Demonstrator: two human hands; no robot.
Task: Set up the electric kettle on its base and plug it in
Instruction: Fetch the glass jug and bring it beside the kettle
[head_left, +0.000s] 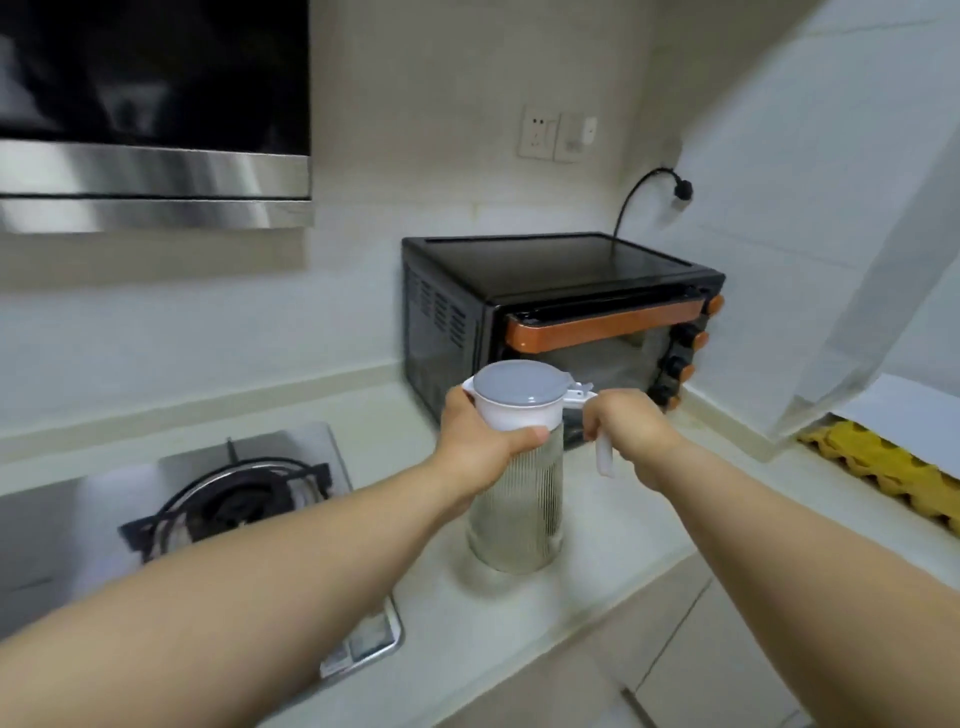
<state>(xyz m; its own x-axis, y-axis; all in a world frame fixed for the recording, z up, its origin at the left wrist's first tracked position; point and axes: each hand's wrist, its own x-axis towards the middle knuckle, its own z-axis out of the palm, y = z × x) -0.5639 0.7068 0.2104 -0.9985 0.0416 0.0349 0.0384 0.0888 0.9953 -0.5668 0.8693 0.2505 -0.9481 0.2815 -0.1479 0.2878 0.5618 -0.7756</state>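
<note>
While your two forearms reach in from the near edge, the tall ribbed clear jug-shaped kettle with a white collar and grey lid (517, 467) stands upright on the pale countertop (613, 545), just right of the steel gas hob (234, 499) and directly in front of the black toaster oven with copper trim (561, 306). No separate base shows under it; you cannot tell whether one is there.

Your left hand (480, 441) wraps the white collar just below the lid, fingers curled round the far side and thumb across the front. Your right hand (631, 431) is closed around the white handle (603, 460), whose lower tip pokes out beneath your fist.

Judge the body as rigid and probably glass or hard plastic: stiff, breakable if knocked against the oven, and smooth enough to slip, though the ribs give some bite. It looks empty or nearly so, so expect it to be light and top-heavy. Carry it by the handle, and steady it at the collar instead of squeezing the ribbed wall.

Farther back, a black cord with a loose plug (681, 191) arcs up behind the oven; whose it is you cannot tell. Above it, on the far wall, sits the white wall socket plate (540, 136).
</note>
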